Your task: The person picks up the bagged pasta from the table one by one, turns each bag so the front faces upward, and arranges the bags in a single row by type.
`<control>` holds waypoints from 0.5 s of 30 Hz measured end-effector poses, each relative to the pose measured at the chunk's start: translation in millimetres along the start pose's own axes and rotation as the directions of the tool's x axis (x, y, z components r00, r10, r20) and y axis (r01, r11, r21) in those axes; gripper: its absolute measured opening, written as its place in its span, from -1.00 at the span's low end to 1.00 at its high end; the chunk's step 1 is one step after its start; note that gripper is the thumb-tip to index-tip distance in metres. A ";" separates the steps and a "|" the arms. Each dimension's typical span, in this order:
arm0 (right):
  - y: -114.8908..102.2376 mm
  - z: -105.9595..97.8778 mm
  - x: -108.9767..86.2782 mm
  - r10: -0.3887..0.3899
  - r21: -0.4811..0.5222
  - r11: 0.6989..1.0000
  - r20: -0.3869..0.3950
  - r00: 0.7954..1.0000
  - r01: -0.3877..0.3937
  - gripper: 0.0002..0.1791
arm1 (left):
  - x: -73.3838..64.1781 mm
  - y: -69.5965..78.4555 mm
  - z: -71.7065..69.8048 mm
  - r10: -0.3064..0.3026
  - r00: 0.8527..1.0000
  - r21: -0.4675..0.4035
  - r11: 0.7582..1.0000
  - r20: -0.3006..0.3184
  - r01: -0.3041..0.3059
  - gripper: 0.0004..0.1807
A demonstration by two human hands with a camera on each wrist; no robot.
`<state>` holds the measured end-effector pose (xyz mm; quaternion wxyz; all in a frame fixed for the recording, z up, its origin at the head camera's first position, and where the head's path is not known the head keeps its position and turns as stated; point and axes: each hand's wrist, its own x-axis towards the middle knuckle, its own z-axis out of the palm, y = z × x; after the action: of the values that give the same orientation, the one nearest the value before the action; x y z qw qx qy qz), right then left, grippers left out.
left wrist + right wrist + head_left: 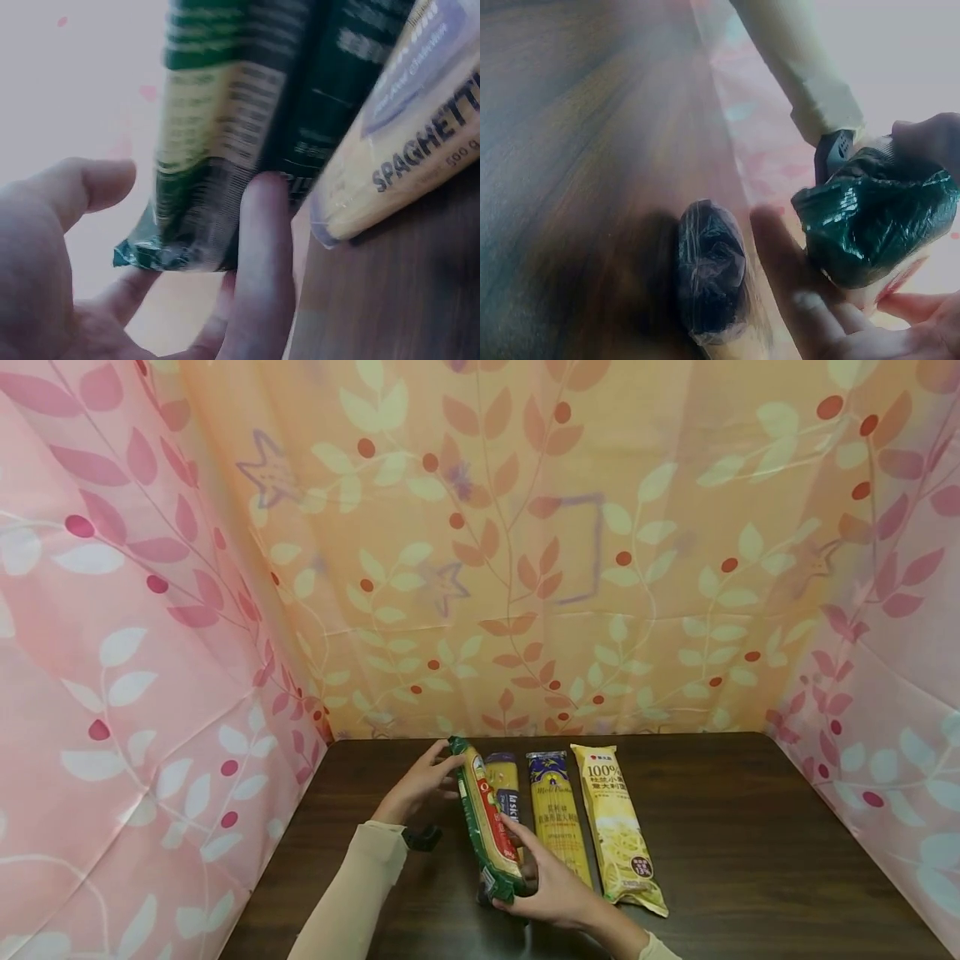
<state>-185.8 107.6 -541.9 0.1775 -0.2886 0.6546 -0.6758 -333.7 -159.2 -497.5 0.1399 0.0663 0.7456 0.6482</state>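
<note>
A green-ended packet of pasta (487, 818) with a red and yellow label is raised at a slant over the table. My right hand (551, 885) grips its near end, thumb on the label side and fingers beneath. At the far end is my left hand (423, 785). In the left wrist view, its straight index finger (266, 240) touches the packet's dark green side, and the thumb (97, 184) stands apart from it. Just right of the raised packet lies a spaghetti packet (507, 789) with a purple label, partly hidden behind it.
On the dark wooden table (750, 835) lie a yellow packet with a blue top (558, 818) and a pale yellow packet marked 100% (618, 827), side by side. Floral cloth (525, 568) hangs behind and on both sides. A black strap (422, 838) is at the left wrist.
</note>
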 end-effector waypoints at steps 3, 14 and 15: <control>-2.3 2.5 -0.2 0.006 -0.018 1.000 -0.015 1.000 -0.006 0.21 | -1.2 2.2 -1.4 -0.027 0.999 -0.013 1.000 0.047 0.027 -0.42; -7.5 5.2 0.9 -0.014 -0.377 0.926 -0.082 0.997 -0.018 0.28 | -2.4 4.5 4.0 -0.023 0.999 0.002 1.000 -0.041 0.023 -0.30; -8.1 5.4 0.7 -0.014 -0.396 0.918 -0.077 0.997 -0.017 0.29 | -2.6 4.6 4.2 -0.021 0.999 0.005 1.000 -0.047 0.022 -0.30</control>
<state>-181.8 103.5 -533.9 0.0902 -0.2915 0.7844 -0.5400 -330.3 -155.3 -493.1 0.1290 0.0433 0.7511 0.6460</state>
